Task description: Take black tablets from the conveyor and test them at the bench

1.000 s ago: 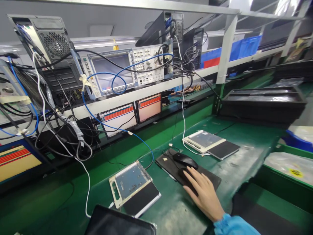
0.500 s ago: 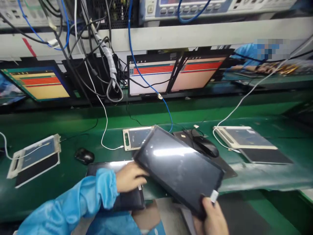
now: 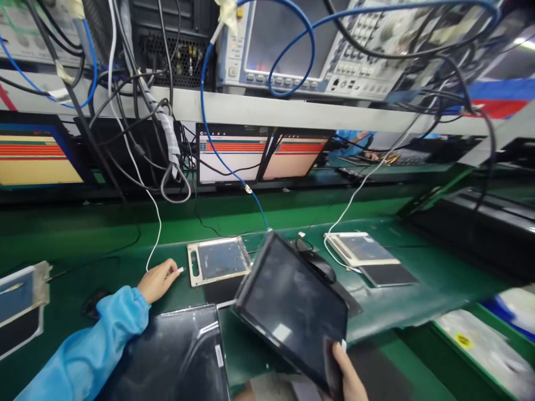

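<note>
My left hand (image 3: 159,280), in a blue sleeve, pinches the plug end of a white cable (image 3: 157,223) above the green mat. Its white connector (image 3: 180,270) sticks out past my fingertips. My right hand (image 3: 348,374) grips a black tablet (image 3: 295,303) by its lower right corner, thumb on the screen side. The tablet is raised and tilted, its glossy dark screen facing me. Below my left forearm lies a second dark tablet (image 3: 175,351) with a small white label. A cream-framed fixture (image 3: 193,267) with a slot handle stands between my left hand and the held tablet.
Another framed fixture (image 3: 355,248) with a white cable lies right, a third (image 3: 20,295) at far left. A black mouse (image 3: 320,266) sits behind the held tablet. Monitors (image 3: 234,159) and hanging cables line the back. Green bins (image 3: 472,340) with clear bags stand lower right.
My left hand has moved from beside the lower tablet up and left onto the white cable's plug, now away from the middle fixture. The held tablet has turned more upright. The view has shifted right.
</note>
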Demonstrator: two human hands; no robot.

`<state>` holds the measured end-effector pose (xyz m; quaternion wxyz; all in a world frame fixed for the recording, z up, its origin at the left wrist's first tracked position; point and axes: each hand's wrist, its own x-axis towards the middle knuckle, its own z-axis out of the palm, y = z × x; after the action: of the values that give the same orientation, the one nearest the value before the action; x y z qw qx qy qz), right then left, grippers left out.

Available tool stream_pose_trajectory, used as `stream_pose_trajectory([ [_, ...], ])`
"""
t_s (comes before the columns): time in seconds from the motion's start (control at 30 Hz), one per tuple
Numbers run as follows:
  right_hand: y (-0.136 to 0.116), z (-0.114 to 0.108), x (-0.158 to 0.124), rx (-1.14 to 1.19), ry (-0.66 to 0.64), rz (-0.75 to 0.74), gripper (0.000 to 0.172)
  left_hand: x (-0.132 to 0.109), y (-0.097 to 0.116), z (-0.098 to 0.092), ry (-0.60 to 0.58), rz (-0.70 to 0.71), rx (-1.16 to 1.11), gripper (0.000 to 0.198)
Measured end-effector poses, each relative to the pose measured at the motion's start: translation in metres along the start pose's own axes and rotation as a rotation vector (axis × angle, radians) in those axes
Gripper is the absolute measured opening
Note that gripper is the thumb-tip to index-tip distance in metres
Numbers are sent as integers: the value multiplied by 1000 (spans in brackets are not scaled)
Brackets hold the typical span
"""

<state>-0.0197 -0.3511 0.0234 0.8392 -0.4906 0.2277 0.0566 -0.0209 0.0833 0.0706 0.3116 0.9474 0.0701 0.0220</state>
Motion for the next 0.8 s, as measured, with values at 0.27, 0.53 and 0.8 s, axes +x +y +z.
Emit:
stream_pose_trajectory([
  [0.27, 11, 58, -29, -112, -221, 13, 57, -41, 88, -14, -379, -64, -798, 74],
  [0.53, -19, 65, 23, -963, -287, -948, 57, -78, 93, -22, -187, -513, -819, 80],
  [0.8, -40, 39, 84, -1753, 211, -1226, 35, -95, 105, -29, -56, -501, -866, 73],
])
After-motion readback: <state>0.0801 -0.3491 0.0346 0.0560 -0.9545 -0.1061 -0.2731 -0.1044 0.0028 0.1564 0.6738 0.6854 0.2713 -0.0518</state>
